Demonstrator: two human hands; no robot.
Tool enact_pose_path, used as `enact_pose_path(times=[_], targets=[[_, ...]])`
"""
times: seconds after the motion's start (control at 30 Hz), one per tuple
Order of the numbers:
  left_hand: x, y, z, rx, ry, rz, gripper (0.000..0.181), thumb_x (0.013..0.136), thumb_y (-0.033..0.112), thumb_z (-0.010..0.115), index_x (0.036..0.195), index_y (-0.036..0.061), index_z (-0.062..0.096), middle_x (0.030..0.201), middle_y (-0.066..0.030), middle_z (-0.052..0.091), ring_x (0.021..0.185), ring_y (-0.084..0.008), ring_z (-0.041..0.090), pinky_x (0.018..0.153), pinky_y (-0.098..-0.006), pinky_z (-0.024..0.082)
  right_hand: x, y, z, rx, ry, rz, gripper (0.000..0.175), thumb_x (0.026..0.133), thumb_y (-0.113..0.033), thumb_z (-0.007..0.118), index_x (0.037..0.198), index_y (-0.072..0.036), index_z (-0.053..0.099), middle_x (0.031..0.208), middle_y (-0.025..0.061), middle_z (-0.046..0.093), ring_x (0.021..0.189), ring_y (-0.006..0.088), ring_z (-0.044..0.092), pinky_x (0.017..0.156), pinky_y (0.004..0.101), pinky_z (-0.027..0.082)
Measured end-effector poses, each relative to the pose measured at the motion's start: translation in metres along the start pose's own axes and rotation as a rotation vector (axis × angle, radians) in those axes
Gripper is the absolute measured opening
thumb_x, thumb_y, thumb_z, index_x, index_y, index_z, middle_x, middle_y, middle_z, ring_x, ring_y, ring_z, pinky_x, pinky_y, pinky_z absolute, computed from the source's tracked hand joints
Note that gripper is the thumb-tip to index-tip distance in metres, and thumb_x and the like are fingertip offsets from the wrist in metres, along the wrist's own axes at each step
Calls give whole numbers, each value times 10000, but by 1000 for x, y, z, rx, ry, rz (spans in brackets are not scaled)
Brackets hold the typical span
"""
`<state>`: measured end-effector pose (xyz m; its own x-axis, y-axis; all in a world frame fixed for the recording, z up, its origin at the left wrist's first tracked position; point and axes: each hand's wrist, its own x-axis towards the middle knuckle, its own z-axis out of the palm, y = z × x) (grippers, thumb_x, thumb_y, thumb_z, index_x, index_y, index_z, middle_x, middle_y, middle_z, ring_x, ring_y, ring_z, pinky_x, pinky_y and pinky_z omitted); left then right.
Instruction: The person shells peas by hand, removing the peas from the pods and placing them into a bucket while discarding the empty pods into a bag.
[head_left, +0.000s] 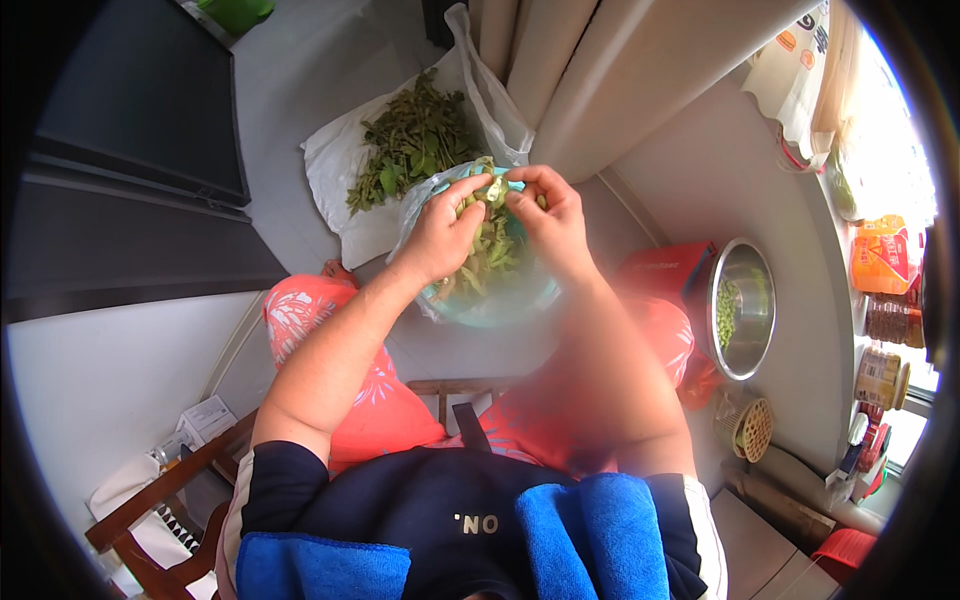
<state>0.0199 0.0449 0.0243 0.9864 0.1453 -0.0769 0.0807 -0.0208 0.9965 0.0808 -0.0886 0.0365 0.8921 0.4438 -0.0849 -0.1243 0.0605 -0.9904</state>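
Observation:
A split green bean pod (496, 190) is pinched between the fingertips of both my hands. My left hand (448, 229) grips it from the left with thumb and forefinger. From the other side my right hand (551, 216) holds it, its lower fingers curled. Below them is a teal basin (536, 289) lined with a clear plastic bag, with many green pods (487, 259) inside. Just beyond, leafy bean stalks (420, 135) are heaped on a white plastic sack (330, 157). To the right a stainless steel bowl (754, 315) contains shelled green beans (725, 313).
A red box (664, 264) touches the bowl's left side. Beige curtains (600, 82) hang at the far right. A dark cabinet (135, 142) stands left, and a wooden chair (165, 487) lies behind my left elbow. Packaged food (887, 255) lines the window ledge.

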Motion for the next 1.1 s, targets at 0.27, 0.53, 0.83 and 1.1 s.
enact_pose_path(times=[0.27, 0.53, 0.83, 1.1], targets=[[1, 1, -6, 300, 63, 187, 399, 762, 63, 429, 1152, -21, 404, 727, -184, 559, 603, -194, 537, 581, -295, 413, -3, 9, 4, 41, -2, -20, 78, 784, -59, 477, 841, -17, 509, 546, -23, 438, 429, 61, 371, 410, 201, 297], [-4, 23, -5, 471, -66, 12, 409, 773, 15, 405, 1181, 2, 383, 1129, -172, 475, 1020, -235, 483, 857, -279, 357, -6, -5, 2, -385, -196, -150, 161, 771, -82, 495, 914, -11, 520, 577, 46, 493, 497, 127, 474, 465, 254, 360], [-3, 23, -8, 293, 69, 211, 331, 802, 95, 458, 1118, 28, 390, 888, -128, 566, 743, -160, 549, 659, -249, 418, -9, -5, 6, -454, -58, -280, 109, 754, -68, 515, 842, -3, 524, 623, 137, 537, 541, 248, 522, 515, 305, 405], [-3, 19, -5, -330, 42, -94, 180, 818, 128, 501, 961, 35, 445, 842, 1, 499, 733, -46, 451, 671, -180, 379, -12, 8, 15, -433, -41, -491, 83, 731, -22, 527, 813, -9, 518, 655, 143, 558, 576, 293, 552, 509, 329, 420]])
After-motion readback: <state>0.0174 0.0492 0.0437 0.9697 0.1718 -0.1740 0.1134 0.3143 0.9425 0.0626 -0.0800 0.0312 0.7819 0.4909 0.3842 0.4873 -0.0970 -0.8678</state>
